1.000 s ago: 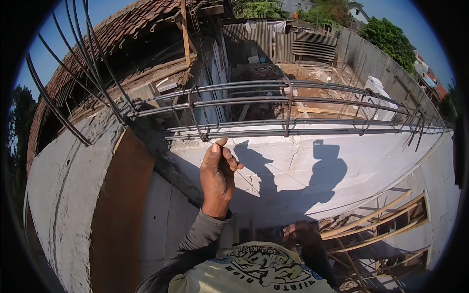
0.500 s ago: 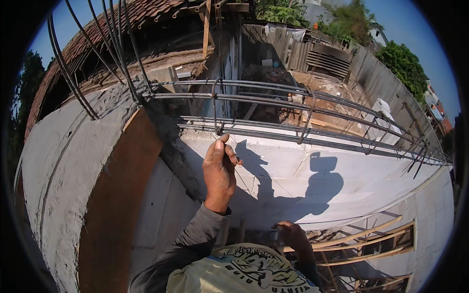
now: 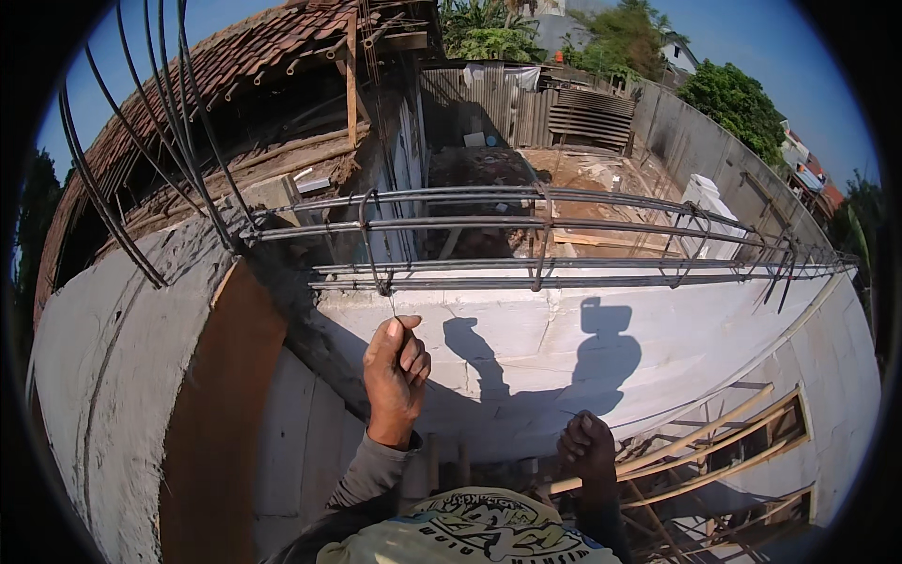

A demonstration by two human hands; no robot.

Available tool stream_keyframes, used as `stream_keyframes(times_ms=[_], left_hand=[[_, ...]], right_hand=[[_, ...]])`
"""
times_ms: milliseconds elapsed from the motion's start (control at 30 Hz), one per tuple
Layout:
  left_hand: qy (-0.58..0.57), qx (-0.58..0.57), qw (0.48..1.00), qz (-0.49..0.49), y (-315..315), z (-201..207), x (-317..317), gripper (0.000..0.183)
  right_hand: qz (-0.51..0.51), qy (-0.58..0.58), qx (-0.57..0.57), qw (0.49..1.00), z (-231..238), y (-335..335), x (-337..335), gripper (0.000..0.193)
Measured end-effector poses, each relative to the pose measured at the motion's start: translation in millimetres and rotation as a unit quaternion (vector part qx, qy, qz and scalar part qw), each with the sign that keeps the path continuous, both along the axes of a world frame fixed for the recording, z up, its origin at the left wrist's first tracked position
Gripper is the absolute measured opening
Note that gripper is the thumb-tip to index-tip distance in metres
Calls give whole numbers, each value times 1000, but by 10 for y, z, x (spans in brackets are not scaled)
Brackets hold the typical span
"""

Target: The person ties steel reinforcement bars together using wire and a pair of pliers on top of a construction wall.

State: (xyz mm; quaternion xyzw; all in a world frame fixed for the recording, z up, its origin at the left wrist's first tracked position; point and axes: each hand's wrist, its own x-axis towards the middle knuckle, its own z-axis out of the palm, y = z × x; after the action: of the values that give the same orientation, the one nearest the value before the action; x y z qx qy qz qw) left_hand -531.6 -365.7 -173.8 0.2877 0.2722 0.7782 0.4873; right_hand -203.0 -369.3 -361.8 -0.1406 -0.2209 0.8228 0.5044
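My left hand is raised just below the rebar cage, thumb and fingers pinched on a thin tie wire. That wire runs up from the fingertips to the lower bars, near the bottom of a bent stirrup. Lower and to the right, my right hand is closed in front of my body. A slim dark tip pokes out of its fingers, too small to name. The cage lies along the top of a white block wall.
A grey concrete beam with upright rebar stands at left, beside a brown board. Bamboo poles lie below right. Beyond the cage are rubble ground, white blocks and a tiled roof.
The view has shifted, so the cage sits lower and further left. My left hand is now a little below the bars, wire showing between. My right hand has risen and moved right.
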Motion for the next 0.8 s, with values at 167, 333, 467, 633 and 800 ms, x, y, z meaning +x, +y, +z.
stream_keyframes(times_ms=[167, 333, 467, 633, 800], left_hand=[[79, -17, 997, -6, -26, -84, 143, 32], [192, -29, 981, -24, 18, -218, 293, 34], [244, -30, 969, 22, 22, -267, 209, 33], [311, -57, 949, 10, -102, -188, 36, 35], [329, -48, 943, -20, -139, -303, 136, 35]], right_hand=[[-72, -248, -48, 965, 203, -13, -224, 24], [-66, -301, -49, 950, 167, -42, -265, 23], [-61, -417, 57, 905, 333, -61, -390, 25], [-61, -474, 112, 871, 163, -41, -497, 29], [-30, -454, 25, 890, 189, -155, -374, 35]])
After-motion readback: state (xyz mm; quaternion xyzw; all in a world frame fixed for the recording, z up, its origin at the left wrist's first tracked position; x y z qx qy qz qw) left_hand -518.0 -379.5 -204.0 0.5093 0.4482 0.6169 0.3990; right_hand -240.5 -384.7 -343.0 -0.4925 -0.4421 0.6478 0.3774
